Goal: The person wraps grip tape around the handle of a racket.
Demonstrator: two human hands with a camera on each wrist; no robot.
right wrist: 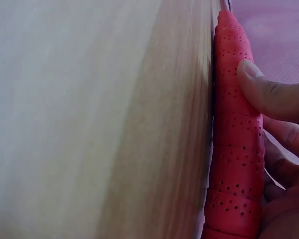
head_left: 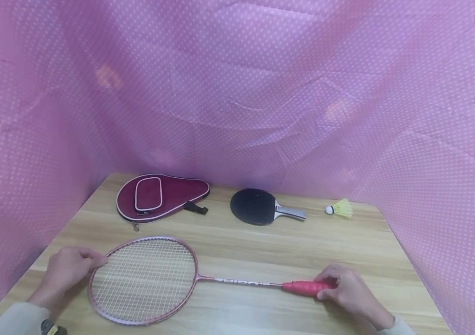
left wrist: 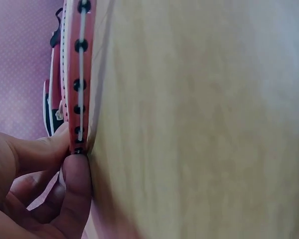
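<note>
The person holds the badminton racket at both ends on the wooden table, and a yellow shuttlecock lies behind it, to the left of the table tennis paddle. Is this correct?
Not quite. In the head view the yellow shuttlecock lies to the right of the table tennis paddle, not the left. The rest is right: left hand and right hand hold the badminton racket on the wooden table.

The badminton racket has a pink frame, white strings and a red handle. The case is maroon with white piping, the paddle black, the shuttlecock yellow. Pink white-dotted cloth surrounds the pale wood-grain bench.
</note>
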